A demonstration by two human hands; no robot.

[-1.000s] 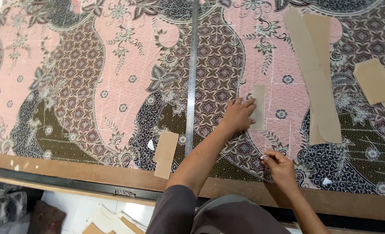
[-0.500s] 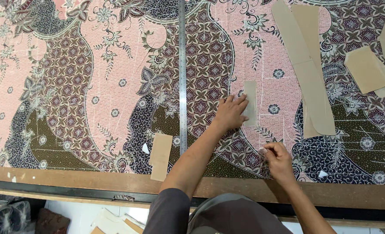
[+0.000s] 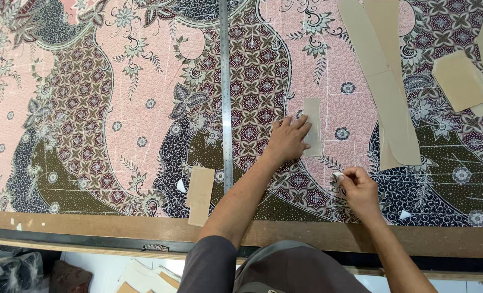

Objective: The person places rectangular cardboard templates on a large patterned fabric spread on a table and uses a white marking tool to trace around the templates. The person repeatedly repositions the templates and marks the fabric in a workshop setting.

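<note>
A pink, maroon and dark olive batik cloth (image 3: 116, 108) lies spread over the wooden table (image 3: 89, 222). My left hand (image 3: 288, 138) lies flat on it, fingers pressing down the left edge of a small tan cardboard strip (image 3: 313, 126). My right hand (image 3: 359, 190) hovers just below and right of that strip, fingers pinched on a small white piece of chalk (image 3: 338, 176) whose tip touches the cloth.
A long metal ruler (image 3: 225, 92) runs upright left of my left hand. Another small cardboard piece (image 3: 200, 194) lies near the table edge. Long cardboard patterns (image 3: 385, 81) and squarer ones (image 3: 461, 81) lie to the right. White chalk bits (image 3: 405, 215) rest on the cloth.
My right hand with the chalk has moved up the cloth, closer to the cardboard strip. My left hand stays pressed on the strip. The view has shifted a little.
</note>
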